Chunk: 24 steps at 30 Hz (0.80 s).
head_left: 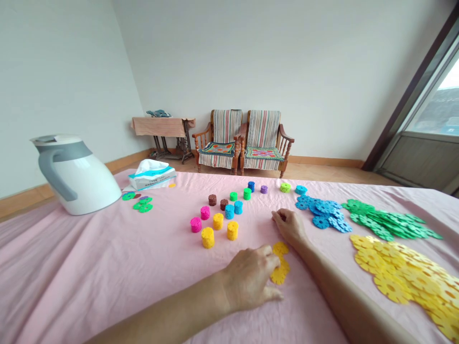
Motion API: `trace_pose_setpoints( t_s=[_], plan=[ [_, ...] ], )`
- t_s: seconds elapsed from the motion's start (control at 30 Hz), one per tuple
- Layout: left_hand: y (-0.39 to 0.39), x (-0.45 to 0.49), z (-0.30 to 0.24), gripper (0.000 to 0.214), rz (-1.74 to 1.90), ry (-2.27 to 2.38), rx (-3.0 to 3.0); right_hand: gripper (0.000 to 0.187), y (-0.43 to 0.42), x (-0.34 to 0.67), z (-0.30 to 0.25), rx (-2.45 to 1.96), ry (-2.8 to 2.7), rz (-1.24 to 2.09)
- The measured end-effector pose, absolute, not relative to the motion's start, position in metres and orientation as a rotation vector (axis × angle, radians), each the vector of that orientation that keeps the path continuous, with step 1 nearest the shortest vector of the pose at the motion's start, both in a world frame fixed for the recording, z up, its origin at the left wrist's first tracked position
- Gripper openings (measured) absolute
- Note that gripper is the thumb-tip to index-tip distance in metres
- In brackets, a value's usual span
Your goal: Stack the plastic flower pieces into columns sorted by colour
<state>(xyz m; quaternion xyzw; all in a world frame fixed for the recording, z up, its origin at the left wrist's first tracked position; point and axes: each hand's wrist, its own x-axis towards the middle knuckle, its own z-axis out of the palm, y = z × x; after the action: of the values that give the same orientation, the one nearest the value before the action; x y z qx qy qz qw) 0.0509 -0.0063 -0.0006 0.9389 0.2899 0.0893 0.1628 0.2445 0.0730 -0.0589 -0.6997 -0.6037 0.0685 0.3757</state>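
My left hand (251, 277) rests low on the pink tablecloth (107, 267), its curled fingers touching a few yellow snowflake discs (280, 260) laid in a short row. Just beyond, my right hand (289, 224) lies with fingers curled; what they hold, if anything, is hidden. Left of both hands stand several short stacks of discs: yellow stacks (207, 237), pink stacks (196, 224), blue stacks (229, 211), brown stacks (213, 199) and green stacks (247, 193).
Loose disc piles lie at the right: blue (324, 212), green (387, 220), yellow (409, 277). A white kettle (73, 174) and a tissue pack (152, 175) stand at the left, with a few green discs (143, 205). Two wooden chairs (244, 142) stand by the far wall.
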Motion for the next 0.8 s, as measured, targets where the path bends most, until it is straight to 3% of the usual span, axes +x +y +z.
trace_pose_setpoints(
  t_s=[0.3, 0.5, 0.8],
  plan=[
    [0.000, 0.055, -0.009, 0.017, 0.316, 0.866, 2.539, 0.036, 0.073, 0.244, -0.058, -1.783, -1.551, 0.172],
    [-0.002, 0.054, -0.005, 0.022, 0.312, 0.838, 2.517, 0.035, 0.072, 0.243, -0.057, -1.793, -1.548, 0.188],
    [0.059, 0.002, 0.056, 0.020, 0.721, 1.112, 2.503, 0.036, 0.072, 0.245, -0.058, -1.798, -1.555, 0.181]
  ],
)
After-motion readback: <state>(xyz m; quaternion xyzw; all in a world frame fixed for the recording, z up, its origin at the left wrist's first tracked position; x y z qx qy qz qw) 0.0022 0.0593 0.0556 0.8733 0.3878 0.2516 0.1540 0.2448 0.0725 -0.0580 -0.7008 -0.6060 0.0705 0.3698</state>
